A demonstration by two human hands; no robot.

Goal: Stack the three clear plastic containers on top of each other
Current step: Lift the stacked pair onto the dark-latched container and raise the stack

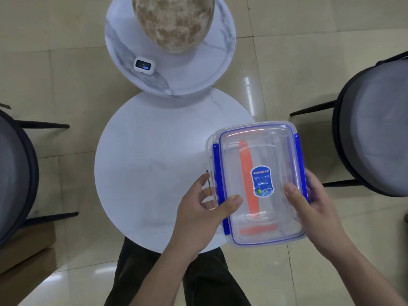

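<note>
Both hands grasp 1 clear container with blue clips, held over the right edge of the near round table. Left hand: thumb pressed on the lid, fingers curled around the left side by the blue clip. Right hand: thumb on the lid, fingers wrapped around the right clip.

Through the clear lid, orange strips show; they look like clips of a smaller container nested or sitting beneath, but I cannot tell which. A 3rd container cannot be made out.

Judgement: the step in hand is setting this container squarely. Keep it level, line up the long edges with whatever sits under it, lower evenly with both hands, let go only when the base seats flat. It overhangs the table rim, so shifting it inward is safer.

Lid carries a blue label; its writing is too small to read.

Farther off: a small white device with a screen and a mottled vase on the marble table.
</note>
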